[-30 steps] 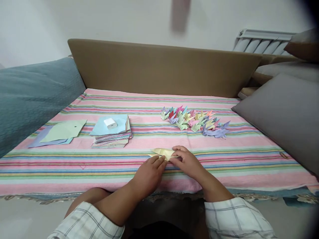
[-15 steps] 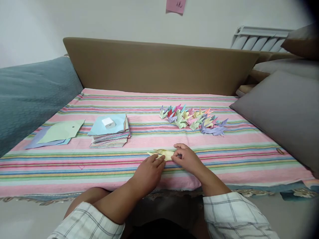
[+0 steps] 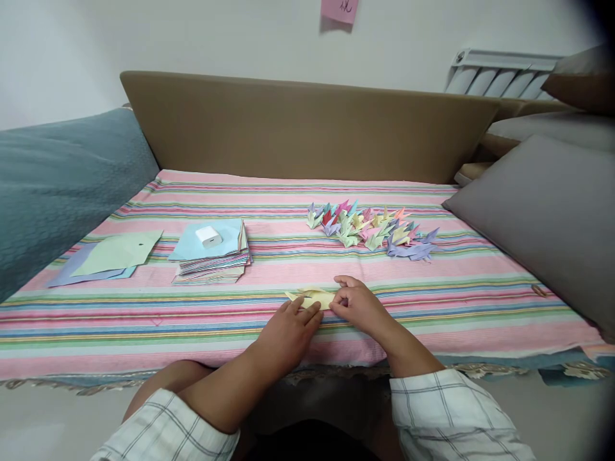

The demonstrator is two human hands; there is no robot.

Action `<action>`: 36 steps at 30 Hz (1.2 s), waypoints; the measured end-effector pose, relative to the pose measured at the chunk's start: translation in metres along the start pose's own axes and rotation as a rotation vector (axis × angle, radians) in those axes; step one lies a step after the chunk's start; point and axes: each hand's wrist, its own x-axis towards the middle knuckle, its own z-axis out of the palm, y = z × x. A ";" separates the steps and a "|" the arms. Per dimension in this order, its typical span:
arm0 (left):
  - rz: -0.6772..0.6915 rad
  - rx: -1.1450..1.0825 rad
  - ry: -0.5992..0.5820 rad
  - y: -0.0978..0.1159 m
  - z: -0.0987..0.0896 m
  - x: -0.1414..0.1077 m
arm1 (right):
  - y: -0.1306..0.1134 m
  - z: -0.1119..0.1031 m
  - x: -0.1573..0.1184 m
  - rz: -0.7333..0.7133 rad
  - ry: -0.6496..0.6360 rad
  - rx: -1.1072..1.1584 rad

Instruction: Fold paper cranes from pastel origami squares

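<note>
A folded piece of pale yellow paper (image 3: 317,297) lies on the striped cloth (image 3: 192,326) in front of me, with thin points sticking out at its left. My left hand (image 3: 289,330) rests over its lower left part, fingers spread, the fingertips pressing on the paper. On the right, my right hand (image 3: 359,306) pinches the paper's right end between thumb and index finger. The fold under those fingertips is hidden.
Folded paper cranes (image 3: 375,229) of many colours cluster behind my right hand. To the left stand a paper stack (image 3: 211,266) topped by a white case (image 3: 209,237), and loose sheets (image 3: 115,253). A grey cushion (image 3: 538,218) leans at the right.
The fingers of my left hand have shifted slightly on the yellow paper, a little to the right. My right hand keeps its pinch at nearly the same place.
</note>
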 end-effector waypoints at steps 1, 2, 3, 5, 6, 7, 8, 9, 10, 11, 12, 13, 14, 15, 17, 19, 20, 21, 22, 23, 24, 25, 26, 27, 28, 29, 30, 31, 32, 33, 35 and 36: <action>-0.003 0.009 -0.011 0.001 -0.001 0.000 | 0.000 0.000 0.000 0.004 0.002 -0.008; -0.004 0.016 -0.018 0.002 -0.001 -0.001 | -0.001 0.000 0.000 0.010 0.003 -0.015; -0.001 0.023 -0.023 0.002 -0.001 -0.001 | -0.001 -0.001 0.000 0.014 0.000 -0.020; 0.007 0.033 -0.032 0.004 -0.001 -0.002 | -0.001 -0.002 0.001 0.022 -0.006 -0.020; 0.010 0.038 -0.036 0.004 0.000 -0.002 | -0.001 -0.002 0.001 0.023 -0.005 -0.015; 0.012 0.043 -0.040 0.005 0.001 -0.002 | -0.001 -0.003 0.001 0.020 0.003 -0.008; 0.013 0.046 -0.042 0.005 0.001 -0.002 | -0.001 -0.004 0.001 0.011 0.014 0.000; 0.012 0.049 -0.043 0.005 0.002 -0.002 | 0.000 -0.004 0.001 -0.002 0.025 0.008; 0.011 0.050 -0.042 0.005 0.003 -0.002 | 0.001 -0.005 0.001 -0.018 0.033 0.014; 0.010 0.049 -0.040 0.006 0.003 -0.002 | 0.002 -0.006 0.000 -0.032 0.041 0.016; 0.009 0.046 -0.038 0.006 0.003 -0.002 | 0.003 -0.007 0.000 -0.041 0.044 0.014; 0.007 0.043 -0.036 0.006 0.003 -0.002 | 0.005 -0.008 0.000 -0.046 0.044 0.012; 0.006 0.040 -0.036 0.006 0.002 -0.001 | 0.006 -0.010 -0.001 -0.047 0.040 0.010; 0.005 0.038 -0.038 0.006 0.002 -0.001 | 0.008 -0.011 -0.001 -0.043 0.033 0.011; 0.004 0.038 -0.038 0.006 0.001 -0.001 | 0.013 -0.014 -0.003 -0.035 0.006 0.034; 0.001 0.037 -0.033 0.006 0.000 -0.001 | 0.017 -0.018 -0.006 -0.027 -0.033 0.075; -0.001 0.036 -0.029 0.006 0.000 0.000 | 0.019 -0.020 -0.007 -0.019 -0.052 0.096; -0.002 0.033 -0.027 0.006 0.000 0.000 | 0.021 -0.022 -0.008 -0.002 -0.065 0.117; -0.003 0.031 -0.026 0.006 0.000 0.000 | 0.021 -0.023 -0.009 0.018 -0.075 0.138; -0.003 0.028 -0.026 0.006 0.001 0.000 | 0.021 -0.025 -0.009 0.040 -0.078 0.155; -0.003 0.026 -0.026 0.006 0.001 -0.001 | 0.020 -0.026 -0.009 0.060 -0.076 0.170; -0.003 0.025 -0.027 0.006 0.001 -0.001 | 0.019 -0.027 -0.010 0.070 -0.074 0.181; -0.004 0.023 -0.030 0.006 0.001 -0.001 | 0.017 -0.028 -0.009 0.071 -0.076 0.186; -0.006 0.021 -0.029 0.006 0.001 -0.001 | 0.014 -0.028 -0.009 0.066 -0.080 0.185; -0.007 0.017 -0.025 0.006 0.002 -0.001 | 0.012 -0.028 -0.009 0.059 -0.085 0.182; -0.010 0.009 -0.013 0.005 0.002 -0.001 | 0.010 -0.028 -0.009 0.057 -0.083 0.180; -0.017 -0.004 0.008 0.004 0.003 -0.001 | 0.008 -0.027 -0.009 0.059 -0.082 0.180; -0.027 -0.023 0.039 0.003 0.003 -0.001 | 0.007 -0.027 -0.008 0.065 -0.076 0.183; -0.041 -0.047 0.075 0.001 0.004 0.000 | 0.006 -0.026 -0.008 0.074 -0.068 0.190; -0.061 -0.072 0.111 -0.001 0.005 0.001 | 0.006 -0.025 -0.009 0.082 -0.063 0.201; -0.108 -0.110 0.161 -0.005 0.006 0.004 | 0.007 -0.024 -0.010 0.078 -0.064 0.215; -0.134 -0.116 0.175 -0.008 0.007 0.006 | 0.007 -0.024 -0.010 0.062 -0.074 0.214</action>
